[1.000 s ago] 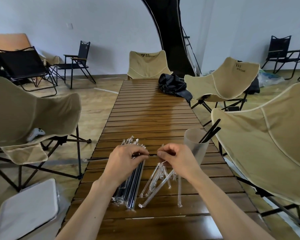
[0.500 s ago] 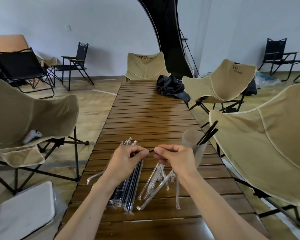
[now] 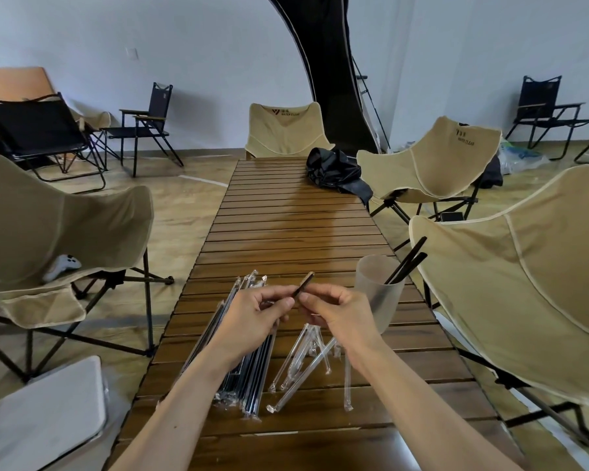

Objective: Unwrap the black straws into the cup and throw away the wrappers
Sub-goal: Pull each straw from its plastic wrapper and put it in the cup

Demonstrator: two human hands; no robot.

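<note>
Above the slatted wooden table, my left hand and my right hand both pinch one black straw, whose far end points up and away. Under my left hand lies a bundle of wrapped black straws. Several empty clear wrappers lie fanned out below my right hand. A frosted plastic cup stands at the table's right edge with two black straws leaning out of it.
Beige folding chairs stand close on the left and right. A black bag lies at the table's far right. A white bin lid sits at the lower left, beside the table.
The straw between my hands has swung from lying level, with its long end out to the left, to pointing up and away. Both hands stayed over the pile.
</note>
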